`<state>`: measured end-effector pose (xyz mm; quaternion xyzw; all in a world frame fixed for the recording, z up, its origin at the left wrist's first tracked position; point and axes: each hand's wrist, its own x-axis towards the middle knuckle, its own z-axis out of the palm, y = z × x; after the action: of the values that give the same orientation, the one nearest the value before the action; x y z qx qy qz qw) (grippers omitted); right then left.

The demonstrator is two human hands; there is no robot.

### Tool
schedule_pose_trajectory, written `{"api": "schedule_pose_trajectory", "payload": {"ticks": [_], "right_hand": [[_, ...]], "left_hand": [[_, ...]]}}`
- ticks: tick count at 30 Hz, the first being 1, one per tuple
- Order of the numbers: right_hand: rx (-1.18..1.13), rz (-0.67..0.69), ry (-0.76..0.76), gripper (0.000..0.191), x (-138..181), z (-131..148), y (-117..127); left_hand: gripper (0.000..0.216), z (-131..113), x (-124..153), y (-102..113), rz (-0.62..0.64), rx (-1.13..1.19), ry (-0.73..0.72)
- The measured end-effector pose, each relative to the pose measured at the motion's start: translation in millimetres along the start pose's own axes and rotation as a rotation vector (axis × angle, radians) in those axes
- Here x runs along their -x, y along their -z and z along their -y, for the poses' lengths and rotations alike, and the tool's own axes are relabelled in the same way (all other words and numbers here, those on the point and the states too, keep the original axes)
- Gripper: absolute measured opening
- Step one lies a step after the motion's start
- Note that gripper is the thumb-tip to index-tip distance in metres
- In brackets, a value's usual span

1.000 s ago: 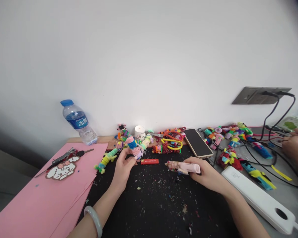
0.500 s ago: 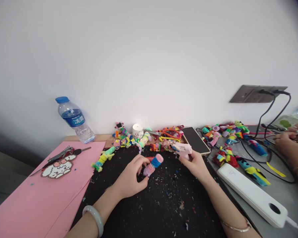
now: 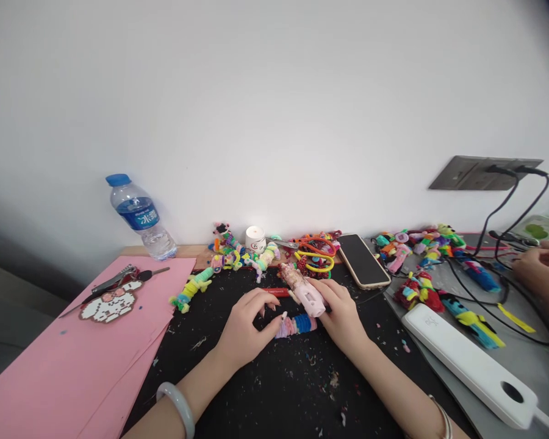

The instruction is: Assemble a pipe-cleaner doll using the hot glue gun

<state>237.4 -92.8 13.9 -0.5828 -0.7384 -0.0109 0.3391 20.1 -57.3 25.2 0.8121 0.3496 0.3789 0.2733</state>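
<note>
My left hand (image 3: 244,326) is closed in a pinch on one end of a small pink and blue fuzzy figure (image 3: 295,324) that lies on the black mat (image 3: 279,384). My right hand (image 3: 343,314) is wrapped round a pink glue gun (image 3: 303,290), whose body angles up and away to the left, just above the figure. A red lighter (image 3: 274,292) lies right behind my left fingers. I wear a pale bangle (image 3: 178,405) on the left wrist.
Pink paper sheets (image 3: 82,366) with a bead figure and keys (image 3: 112,292) lie left, a water bottle (image 3: 139,216) behind. Fuzzy figures, scissors (image 3: 318,253) and a phone (image 3: 363,261) line the wall. A white power strip (image 3: 466,363), cables and another person's hands (image 3: 542,274) are right.
My left hand lowered the pink and blue figure flat onto the mat. My right hand brought the glue gun back from the far edge to just above it.
</note>
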Motion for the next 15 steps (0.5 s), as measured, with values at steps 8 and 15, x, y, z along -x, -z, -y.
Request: {"api": "schedule_pose_trajectory", "payload": {"ticks": [8,15], "right_hand": [[0.03,0.011,-0.02,0.04,1.1,7.5,-6.0],[0.021,0.031,0.002,0.04,1.0,14.5,-7.1]], "left_hand": [[0.003,-5.6,-0.6,-14.1,-0.101,-0.083,0.027],[0.006,-7.7,-3.7,-15.7,-0.101,-0.129,0.025]]}}
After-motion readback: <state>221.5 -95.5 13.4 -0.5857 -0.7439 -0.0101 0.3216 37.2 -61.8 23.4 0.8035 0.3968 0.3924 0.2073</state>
